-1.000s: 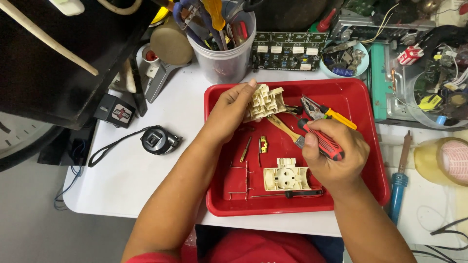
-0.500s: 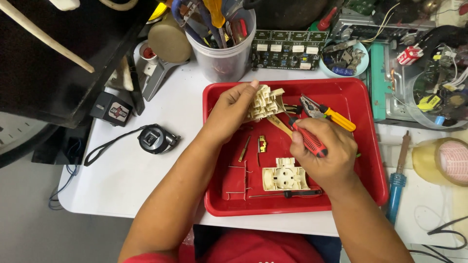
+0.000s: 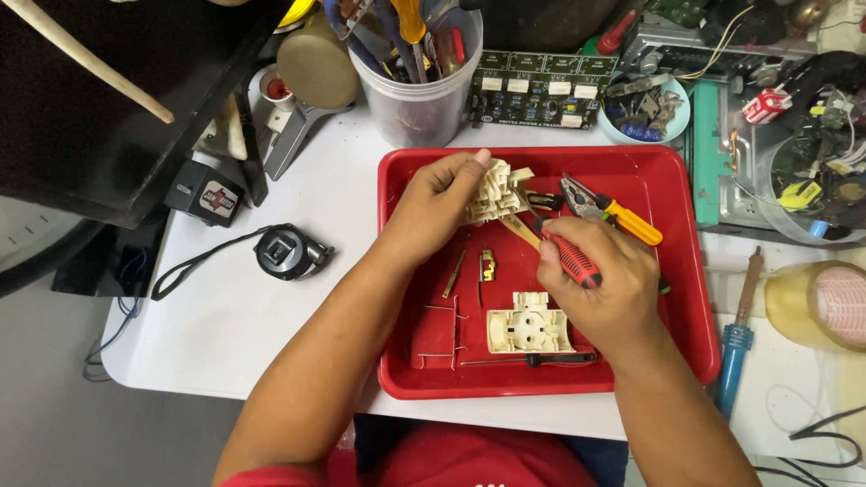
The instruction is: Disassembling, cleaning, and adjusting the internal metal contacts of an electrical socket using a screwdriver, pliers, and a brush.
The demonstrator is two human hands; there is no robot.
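Head view, looking straight down: your left hand [image 3: 433, 203] is closed around a cream plastic socket part [image 3: 492, 191], pinching it between thumb and fingers at about 12 o'clock inside the red tray [image 3: 686, 271]. Your right hand [image 3: 604, 289] is wrapped tight around the red-and-black handle of a screwdriver [image 3: 570, 261], its shaft running up toward 10 o'clock until the tip meets the underside of the socket part. Just beside your right hand, at 1 o'clock from it, lie pliers [image 3: 613, 212] with yellow grips, resting on the tray floor. Near the tray's 6 o'clock edge sits a second cream socket body [image 3: 528, 329], face up, partly under your right wrist, with a thin dark tool [image 3: 550, 359] lying flat just below it. Small brass contact pieces [image 3: 487, 264] and thin metal strips lie loose at the tray's centre and left. Outside the tray, at 9 o'clock on the white table [image 3: 225, 325], sits a tape measure [image 3: 287, 252] with its black strap trailing left. At 12 o'clock stands a clear tub of tools [image 3: 419, 90], with a green circuit board [image 3: 541, 90] to its right. A blue-handled soldering iron [image 3: 738, 334] lies at 3 o'clock, well apart from the tray.
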